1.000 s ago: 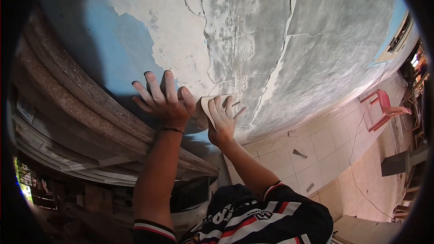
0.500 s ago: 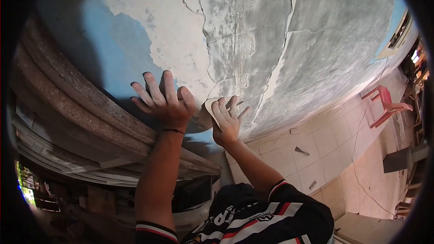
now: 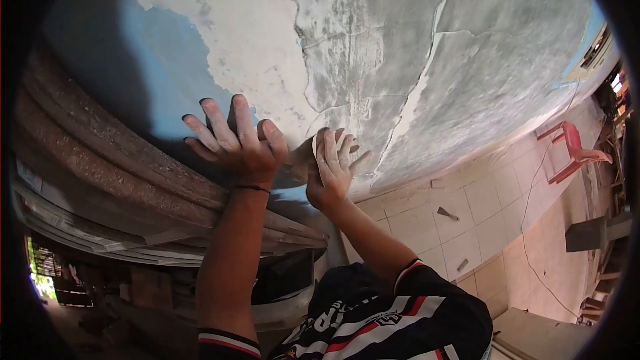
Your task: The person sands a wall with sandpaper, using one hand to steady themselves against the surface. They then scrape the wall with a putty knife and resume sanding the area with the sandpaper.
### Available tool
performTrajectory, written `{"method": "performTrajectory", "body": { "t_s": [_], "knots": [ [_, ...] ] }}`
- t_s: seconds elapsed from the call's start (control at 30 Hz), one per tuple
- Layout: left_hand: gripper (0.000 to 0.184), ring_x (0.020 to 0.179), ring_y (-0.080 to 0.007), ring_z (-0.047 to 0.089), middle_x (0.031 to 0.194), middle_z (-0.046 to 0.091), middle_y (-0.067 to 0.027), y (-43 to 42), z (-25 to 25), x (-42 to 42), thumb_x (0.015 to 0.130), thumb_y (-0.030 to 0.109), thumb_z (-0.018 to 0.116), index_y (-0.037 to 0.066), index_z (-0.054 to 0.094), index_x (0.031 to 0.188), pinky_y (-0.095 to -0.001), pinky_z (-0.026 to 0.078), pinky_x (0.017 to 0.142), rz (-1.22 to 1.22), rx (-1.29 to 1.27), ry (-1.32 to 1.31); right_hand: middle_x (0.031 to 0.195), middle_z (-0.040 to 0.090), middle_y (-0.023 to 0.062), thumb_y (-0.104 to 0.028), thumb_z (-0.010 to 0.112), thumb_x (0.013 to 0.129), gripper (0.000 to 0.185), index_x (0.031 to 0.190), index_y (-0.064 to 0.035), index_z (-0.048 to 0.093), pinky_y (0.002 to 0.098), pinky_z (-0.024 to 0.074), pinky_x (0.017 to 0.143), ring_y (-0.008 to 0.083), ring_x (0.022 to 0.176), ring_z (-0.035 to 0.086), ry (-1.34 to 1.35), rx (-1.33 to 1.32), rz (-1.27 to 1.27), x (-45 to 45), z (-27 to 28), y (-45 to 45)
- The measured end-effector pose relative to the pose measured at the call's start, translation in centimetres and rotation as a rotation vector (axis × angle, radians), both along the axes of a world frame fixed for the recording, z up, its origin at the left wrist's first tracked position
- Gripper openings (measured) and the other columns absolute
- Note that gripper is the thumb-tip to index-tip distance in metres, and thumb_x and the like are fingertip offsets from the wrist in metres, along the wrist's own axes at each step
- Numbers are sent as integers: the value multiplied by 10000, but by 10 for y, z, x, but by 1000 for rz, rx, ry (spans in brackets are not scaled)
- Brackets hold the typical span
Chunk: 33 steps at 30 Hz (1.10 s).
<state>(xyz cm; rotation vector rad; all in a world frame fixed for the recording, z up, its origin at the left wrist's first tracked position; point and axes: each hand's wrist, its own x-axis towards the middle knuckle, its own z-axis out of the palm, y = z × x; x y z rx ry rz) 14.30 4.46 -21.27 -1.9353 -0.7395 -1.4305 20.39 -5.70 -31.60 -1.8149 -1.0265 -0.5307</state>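
Observation:
My left hand [image 3: 243, 143], dusty at the fingertips, lies with its fingers spread on the wall [image 3: 260, 47], over the border of blue paint and pale plaster. To its right, my right hand [image 3: 333, 167] presses a thin pale sheet [image 3: 319, 150], perhaps sandpaper, to the wall. Most of that sheet is hidden behind the palm and fingers. Around the hands the wall shows white and grey patches with long cracks running through it.
A rough brown ledge [image 3: 133, 153] curves along the left. On the tiled floor [image 3: 467, 237] at the lower right lie a scraper [image 3: 448, 213] and a small grey block [image 3: 463, 265]. A red plastic chair [image 3: 572, 153] and a thin cable are farther right.
My right hand has shifted slightly up the wall with the sheet, which now shows less. My left hand stays spread on the wall. The view has tilted a little.

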Motion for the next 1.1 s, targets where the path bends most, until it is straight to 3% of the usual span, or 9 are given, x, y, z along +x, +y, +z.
{"method": "performTrajectory", "body": {
  "t_s": [0.2, 0.37, 0.53, 0.57, 0.67, 0.77, 0.87, 0.97, 1.1],
  "knots": [
    [497, 1320, -439, 150, 1406, 250, -217, 2, 3, 1, 860, 314, 341, 26, 447, 1251, -536, 67, 1044, -36, 73, -14, 1329, 399, 210, -135, 457, 746, 492, 1219, 0, 471, 677, -73, 959, 505, 1280, 188, -69, 75, -67, 20, 39, 17],
    [491, 1315, -437, 169, 1397, 261, -223, 2, 6, 1, 884, 331, 327, 49, 402, 1279, -521, 63, 1051, -51, 90, -14, 1325, 415, 201, -114, 457, 713, 501, 1193, 25, 487, 663, -106, 959, 502, 1296, 163, -84, -12, -65, 17, -2, 9],
    [477, 1313, -437, 174, 1391, 276, -207, 1, 4, 0, 890, 342, 325, 80, 385, 1283, -550, 85, 1035, -52, 70, -10, 1323, 416, 195, -123, 460, 716, 505, 1204, 5, 482, 676, -92, 955, 507, 1294, 159, -132, 101, -42, 39, 52, 14],
    [475, 1313, -438, 174, 1390, 278, -203, 1, 5, 0, 889, 343, 327, 83, 386, 1282, -553, 90, 1032, -51, 69, -11, 1308, 454, 87, -176, 505, 706, 470, 1170, -110, 545, 706, -76, 945, 441, 1279, 254, -50, -7, -72, 32, 32, 11],
    [472, 1312, -440, 174, 1388, 282, -195, 1, 3, -2, 888, 344, 333, 87, 388, 1279, -559, 101, 1025, -41, 66, -9, 1309, 454, 86, -167, 511, 691, 510, 1200, -124, 522, 712, -79, 939, 447, 1293, 220, -190, -8, -78, 26, -22, 6],
    [471, 1313, -440, 173, 1390, 279, -194, 1, 4, -2, 886, 342, 337, 85, 388, 1278, -556, 104, 1025, -38, 73, -5, 1310, 455, 86, -162, 512, 689, 509, 1195, -119, 525, 713, -78, 938, 450, 1300, 205, -55, 34, -44, 30, 38, 5],
    [470, 1313, -439, 174, 1392, 278, -196, -1, 3, -1, 886, 339, 337, 80, 390, 1275, -553, 106, 1025, -31, 64, -10, 1359, 367, 209, -72, 459, 692, 502, 1187, -4, 503, 676, -104, 952, 515, 1304, 92, -147, 110, -19, 36, 48, 11],
    [471, 1311, -438, 180, 1390, 280, -199, 1, 6, -1, 890, 342, 335, 73, 393, 1273, -549, 111, 1025, -45, 86, -15, 1373, 350, 208, -64, 453, 697, 502, 1195, -25, 504, 685, -93, 949, 514, 1305, 90, -173, -10, -29, 27, -3, 2],
    [472, 1311, -435, 186, 1386, 284, -203, 0, 5, -1, 892, 340, 334, 70, 395, 1273, -543, 118, 1025, -39, 88, -8, 1374, 346, 215, -67, 470, 711, 462, 1167, -33, 538, 684, -84, 950, 504, 1315, 71, -101, 66, -10, 26, 29, 3]
  ]
}}
